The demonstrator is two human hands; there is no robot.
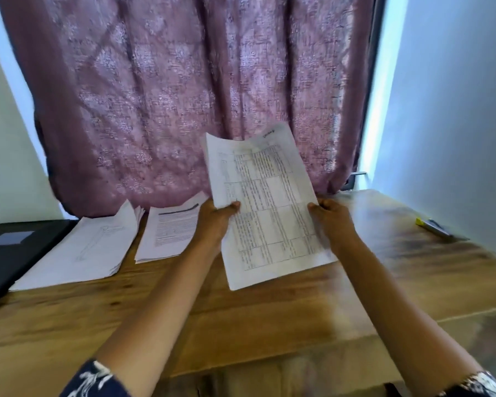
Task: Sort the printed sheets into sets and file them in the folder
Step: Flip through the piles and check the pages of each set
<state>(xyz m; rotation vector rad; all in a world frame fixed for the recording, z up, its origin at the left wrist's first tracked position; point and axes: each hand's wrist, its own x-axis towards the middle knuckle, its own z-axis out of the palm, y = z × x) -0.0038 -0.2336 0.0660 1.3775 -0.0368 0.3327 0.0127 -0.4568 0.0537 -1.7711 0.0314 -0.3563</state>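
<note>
The curtain [169,96] was patterned mauve with pale diamonds, the white sheet [269,202] printed with a grid, and the folder [0,262] coloured black.

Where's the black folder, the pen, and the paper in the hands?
Folder [12,262]: head view, its black cover.
Pen [435,227]: head view, middle of its barrel.
Paper [269,202]: head view, its printed table.

You have two hands in view, the left hand [216,222] and the right hand [331,222], holding one batch of printed sheets [269,202] whose sheets cannot be counted. At the left of the one table [269,325] lie two paper stacks, the outer stack [80,253] and the inner stack [172,233], and one black folder [9,253]. At the right lies one pen [434,227]; one curtain [184,96] hangs at the far side.
</note>
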